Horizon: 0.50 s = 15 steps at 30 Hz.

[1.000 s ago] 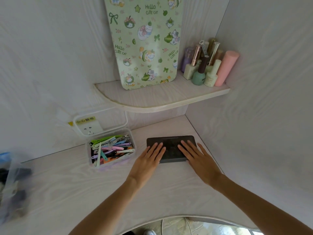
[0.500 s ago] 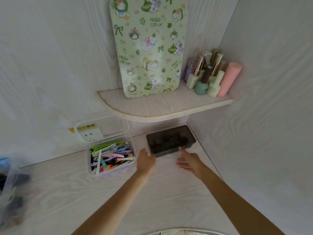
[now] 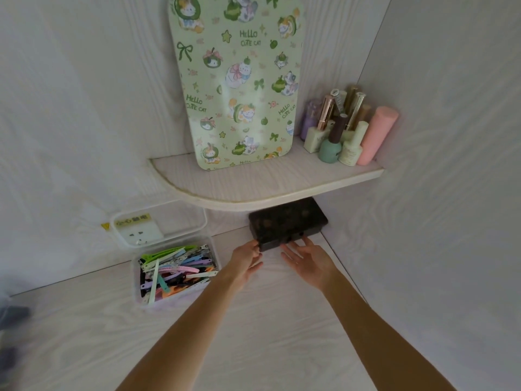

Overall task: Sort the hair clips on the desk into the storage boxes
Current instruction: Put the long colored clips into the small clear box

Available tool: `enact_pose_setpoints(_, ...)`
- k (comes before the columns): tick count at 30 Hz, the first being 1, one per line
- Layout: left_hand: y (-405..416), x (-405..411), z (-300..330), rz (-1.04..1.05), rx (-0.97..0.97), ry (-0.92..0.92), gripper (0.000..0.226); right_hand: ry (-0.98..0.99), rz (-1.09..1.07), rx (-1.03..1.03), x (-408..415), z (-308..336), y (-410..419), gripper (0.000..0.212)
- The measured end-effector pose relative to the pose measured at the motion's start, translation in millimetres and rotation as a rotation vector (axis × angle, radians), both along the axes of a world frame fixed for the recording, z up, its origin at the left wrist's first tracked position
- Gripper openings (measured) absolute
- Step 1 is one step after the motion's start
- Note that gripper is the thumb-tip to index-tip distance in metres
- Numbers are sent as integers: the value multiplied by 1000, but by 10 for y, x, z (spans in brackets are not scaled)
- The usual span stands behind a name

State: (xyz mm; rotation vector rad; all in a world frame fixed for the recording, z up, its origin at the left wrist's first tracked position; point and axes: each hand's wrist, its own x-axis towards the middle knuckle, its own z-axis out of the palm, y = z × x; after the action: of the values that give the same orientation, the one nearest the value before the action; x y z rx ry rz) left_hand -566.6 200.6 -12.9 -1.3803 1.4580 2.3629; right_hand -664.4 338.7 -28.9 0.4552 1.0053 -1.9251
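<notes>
A dark, flat rectangular plastic storage box sits at the far right corner of the pale wood-grain bench, partly tucked under the curved corner shelf. The left hand touches the box's near left corner, its fingers seemingly curled against the edge, though the grip is hard to read. The right hand lies open, fingertips at the box's near front edge. To the left stands a clear plastic storage box filled with multicoloured flat hair clips.
</notes>
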Motion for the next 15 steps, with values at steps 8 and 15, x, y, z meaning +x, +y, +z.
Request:
enact_pose_setpoints(8,54,48,83,4,-55,-1,37,57,65,105,-62,110,14,26)
enact_pose_setpoints(15,98,382,498,-24,-128,-42,21,342,437,556,148,419,-83,21)
